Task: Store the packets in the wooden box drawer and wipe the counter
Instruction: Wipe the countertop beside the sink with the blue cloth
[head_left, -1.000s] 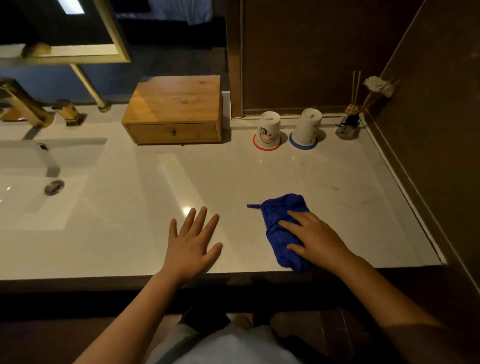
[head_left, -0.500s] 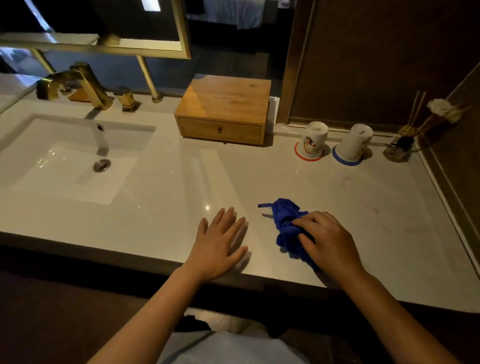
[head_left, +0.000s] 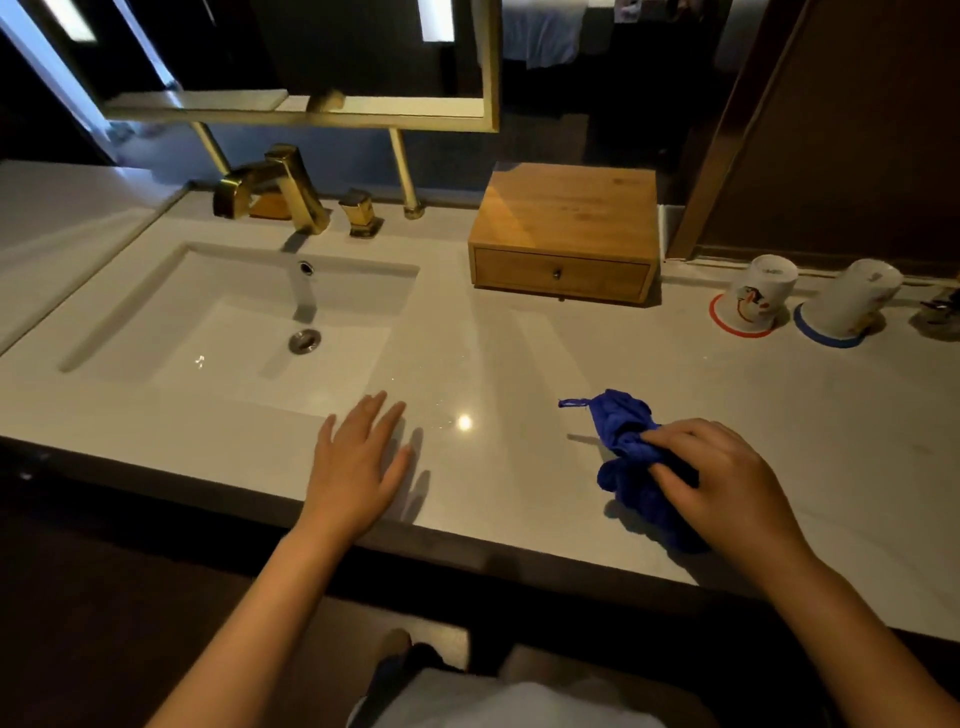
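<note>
A bunched blue cloth (head_left: 621, 439) lies on the white counter (head_left: 519, 364) near its front edge. My right hand (head_left: 727, 480) grips the cloth's near part with curled fingers. My left hand (head_left: 356, 465) rests flat on the counter, fingers straight, just in front of the sink's right corner. The wooden box (head_left: 566, 228) stands against the back wall with its drawer (head_left: 558, 273) closed. No packets are visible.
A white sink (head_left: 234, 322) with a gold faucet (head_left: 275, 189) fills the left. Two upturned cups (head_left: 758, 293) (head_left: 852, 304) stand on coasters at the back right. A gold-framed mirror (head_left: 311, 109) hangs above. A dark wall panel rises at the right.
My right hand has gone from pressing flat on the cloth to gripping it, and the cloth is now bunched. The view has swung left, bringing the sink in. My left hand stays flat.
</note>
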